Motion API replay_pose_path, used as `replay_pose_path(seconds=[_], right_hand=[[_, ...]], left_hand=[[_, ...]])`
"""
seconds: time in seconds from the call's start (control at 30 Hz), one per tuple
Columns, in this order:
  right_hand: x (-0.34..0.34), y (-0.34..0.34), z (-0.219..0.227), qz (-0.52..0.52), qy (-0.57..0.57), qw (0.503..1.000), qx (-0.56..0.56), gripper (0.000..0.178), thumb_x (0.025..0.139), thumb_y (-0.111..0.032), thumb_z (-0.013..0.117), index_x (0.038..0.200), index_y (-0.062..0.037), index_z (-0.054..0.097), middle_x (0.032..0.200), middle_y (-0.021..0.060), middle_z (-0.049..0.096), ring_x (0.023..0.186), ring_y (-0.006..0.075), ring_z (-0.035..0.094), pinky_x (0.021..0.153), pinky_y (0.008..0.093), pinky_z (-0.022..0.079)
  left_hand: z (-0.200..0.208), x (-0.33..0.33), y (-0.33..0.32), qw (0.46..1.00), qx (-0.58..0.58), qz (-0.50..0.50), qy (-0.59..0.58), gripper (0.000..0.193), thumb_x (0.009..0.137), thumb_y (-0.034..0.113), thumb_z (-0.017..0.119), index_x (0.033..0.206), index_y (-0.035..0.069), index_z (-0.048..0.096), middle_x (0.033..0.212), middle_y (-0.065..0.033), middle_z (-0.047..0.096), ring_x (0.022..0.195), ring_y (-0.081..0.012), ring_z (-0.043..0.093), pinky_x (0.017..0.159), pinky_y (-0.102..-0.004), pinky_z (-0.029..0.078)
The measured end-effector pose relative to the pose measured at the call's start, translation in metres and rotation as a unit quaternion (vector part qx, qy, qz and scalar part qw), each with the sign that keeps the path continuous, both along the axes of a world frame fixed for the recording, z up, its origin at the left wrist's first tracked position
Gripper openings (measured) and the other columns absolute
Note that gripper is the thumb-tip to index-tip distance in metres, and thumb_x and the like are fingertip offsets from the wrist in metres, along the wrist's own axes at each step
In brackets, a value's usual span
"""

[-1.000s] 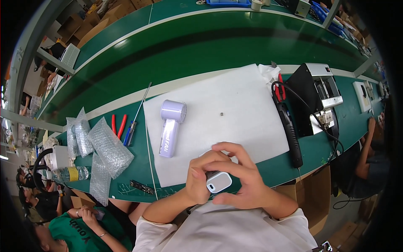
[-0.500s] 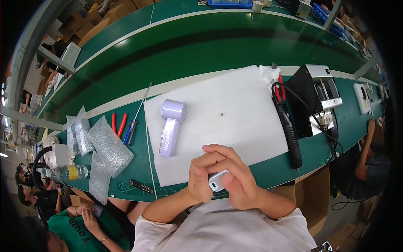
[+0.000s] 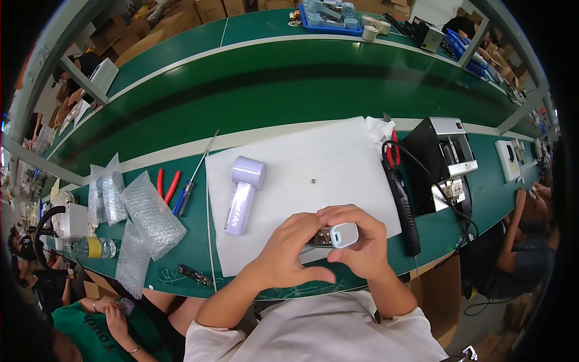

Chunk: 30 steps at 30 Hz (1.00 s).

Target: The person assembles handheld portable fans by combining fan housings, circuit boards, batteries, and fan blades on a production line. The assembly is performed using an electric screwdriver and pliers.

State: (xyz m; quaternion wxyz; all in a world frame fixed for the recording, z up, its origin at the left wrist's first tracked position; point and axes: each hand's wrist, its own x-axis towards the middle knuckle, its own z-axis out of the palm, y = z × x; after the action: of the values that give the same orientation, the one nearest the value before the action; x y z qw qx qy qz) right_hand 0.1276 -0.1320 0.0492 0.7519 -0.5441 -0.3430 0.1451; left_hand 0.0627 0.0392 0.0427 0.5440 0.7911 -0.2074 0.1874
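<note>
Over the near edge of the white sheet, my right hand (image 3: 369, 242) is closed round a small light-blue device (image 3: 345, 235). Its pale end with a slot faces up toward me, and dark inner parts like a circuit board show along its side. My left hand (image 3: 288, 250) reaches to the device's other side; its fingers lie beside or against it, and its thumb is stretched well away. A purple handheld fan (image 3: 240, 202) lies on the sheet to the left. A tiny dark metallic piece (image 3: 313, 181) sits mid-sheet.
The white sheet (image 3: 338, 145) covers the bench middle. Left lie bubble-wrap bags (image 3: 154, 214), red-handled pliers (image 3: 172, 186), a screwdriver (image 3: 184, 196), a narrow circuit board (image 3: 195, 275) and a bottle (image 3: 90, 247). A black corded tool (image 3: 403, 208) and a black-and-silver machine (image 3: 445, 160) stand right.
The device has moved right and turned, so its dark inner side now shows. My left hand has loosened, its thumb swinging away. The whole view has shifted slightly.
</note>
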Motion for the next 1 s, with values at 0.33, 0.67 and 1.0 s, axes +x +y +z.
replay_pose_path(seconds=[0.33,0.67,1.0], right_hand=[[0.005,-0.02,0.016,-0.091,-0.069,0.988,-0.105,0.035,0.075,-0.002,0.077,0.108,0.0009,0.068,0.108,0.0126,0.065,0.1,0.0217,0.063,0.088,0.0319,0.052],[-0.001,-0.03,0.011,-0.136,0.0,0.968,-0.211,0.036,0.073,0.0,0.077,0.108,-0.0023,0.071,0.094,0.0096,0.066,0.081,0.0142,0.062,0.075,0.0261,0.054],[-0.002,-0.038,-0.008,-0.144,0.047,0.978,-0.142,0.033,0.075,0.005,0.073,0.107,-0.0009,0.071,0.083,0.0039,0.064,0.074,0.0089,0.056,0.068,0.0234,0.048]], left_hand=[[0.004,-0.002,-0.011,0.961,0.22,0.164,-0.011,0.053,0.068,0.017,0.078,0.118,0.006,0.063,0.097,-0.0054,0.065,0.077,-0.0181,0.06,0.073,-0.0331,0.04],[0.0,-0.005,-0.018,0.926,0.313,0.209,-0.014,0.059,0.059,0.012,0.079,0.117,0.01,0.065,0.096,-0.0031,0.065,0.074,-0.0158,0.06,0.071,-0.0338,0.037],[0.0,-0.007,-0.018,0.924,0.335,0.184,0.001,0.057,0.064,0.017,0.078,0.119,0.01,0.063,0.094,-0.0008,0.061,0.072,-0.0146,0.057,0.074,-0.0341,0.038]])
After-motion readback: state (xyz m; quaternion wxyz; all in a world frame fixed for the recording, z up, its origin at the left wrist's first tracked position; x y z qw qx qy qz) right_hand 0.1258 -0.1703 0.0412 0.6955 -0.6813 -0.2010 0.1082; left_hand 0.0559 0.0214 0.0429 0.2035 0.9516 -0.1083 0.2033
